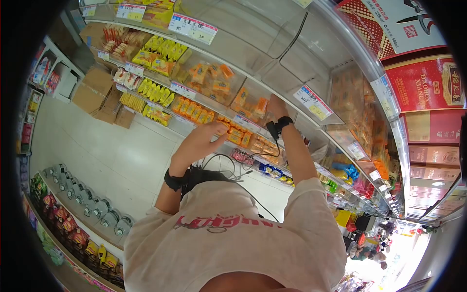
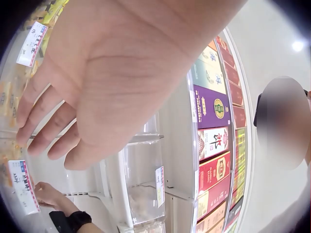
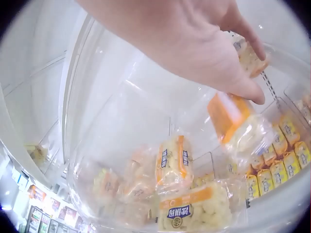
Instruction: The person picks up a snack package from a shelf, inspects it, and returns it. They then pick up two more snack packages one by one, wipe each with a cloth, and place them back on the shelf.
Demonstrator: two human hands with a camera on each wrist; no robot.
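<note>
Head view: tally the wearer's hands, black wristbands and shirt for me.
Hands: 2 (left hand, right hand)
Black wristbands: 2 (left wristband, right wristband)
Shirt: 1
Total: 5

The shelf carries clear bins of orange-and-clear snack packets (yellow ones too), with price tags along its edge.

My left arm is bent, the hand held open with its fingers loosely spread. My right arm reaches farther out, its wrist above my downward-angled right hand, whose thumb and visible finger stand apart.
</note>
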